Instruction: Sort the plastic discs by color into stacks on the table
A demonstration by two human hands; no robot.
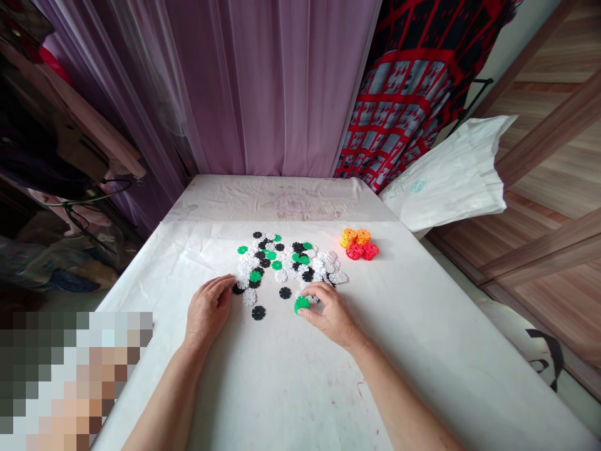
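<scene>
A scatter of white, black and green flower-shaped plastic discs (286, 260) lies in the middle of the white-covered table (422, 338). My right hand (328, 313) pinches a small stack of green discs (301, 305) at the near edge of the scatter. My left hand (208, 308) rests palm down on the cloth, fingers stretched toward a black disc (238, 289) and a white disc at the scatter's left edge. A lone black disc (258, 312) lies between my hands.
Stacks of orange discs (355, 237) and red discs (362, 251) stand to the right of the scatter. A purple curtain (263, 88) hangs behind the table. A white plastic bag (451, 175) lies at the far right edge. Red patterned fabric (413, 94) hangs beside it.
</scene>
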